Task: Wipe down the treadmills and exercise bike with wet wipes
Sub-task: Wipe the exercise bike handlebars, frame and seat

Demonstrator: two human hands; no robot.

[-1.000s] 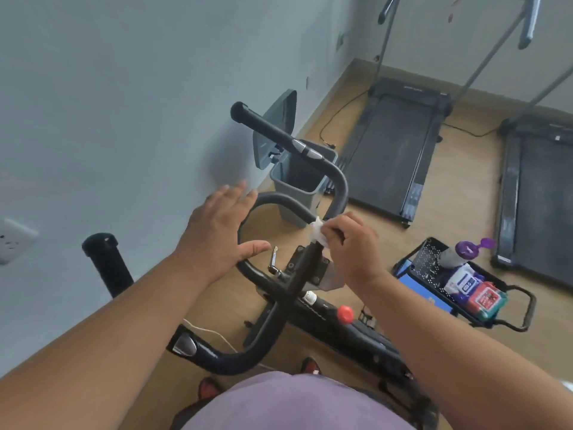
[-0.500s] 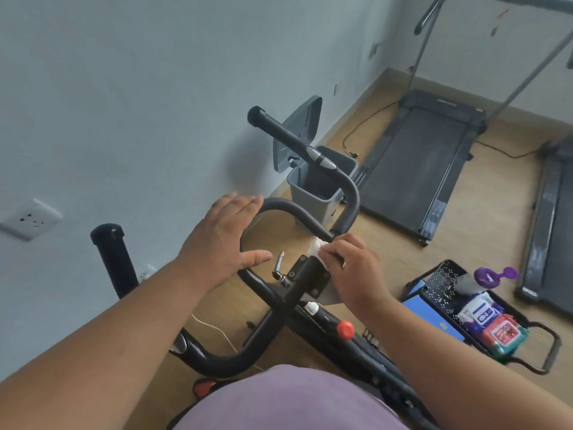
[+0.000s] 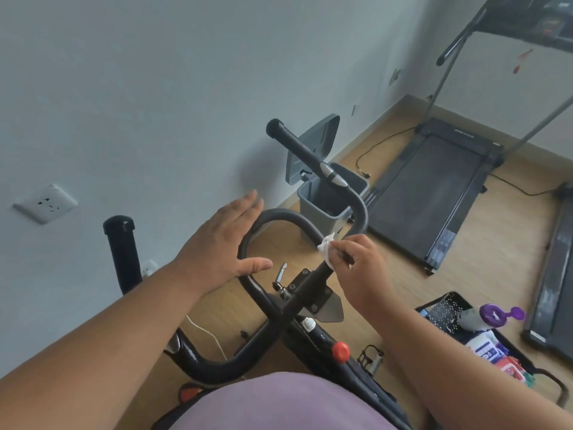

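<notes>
Head view shows my right hand (image 3: 356, 268), just right of the frame's centre, pinching a crumpled wet wipe (image 3: 327, 248) between thumb and fingertips and pressing it on the bar where the exercise bike (image 3: 297, 308) handlebar loop meets its stem, so I judge I am scrubbing that joint. To its left, my left hand (image 3: 223, 246) lies spread, fingers straight, against the loop's left side, probably to steady it. Along the upper right and right edge of the frame, the treadmills (image 3: 434, 187) stand well apart from both hands.

Matt black handlebar (image 3: 280, 217) — crumpled white wipe (image 3: 326, 247) — pale wooden floor (image 3: 400, 293)
</notes>
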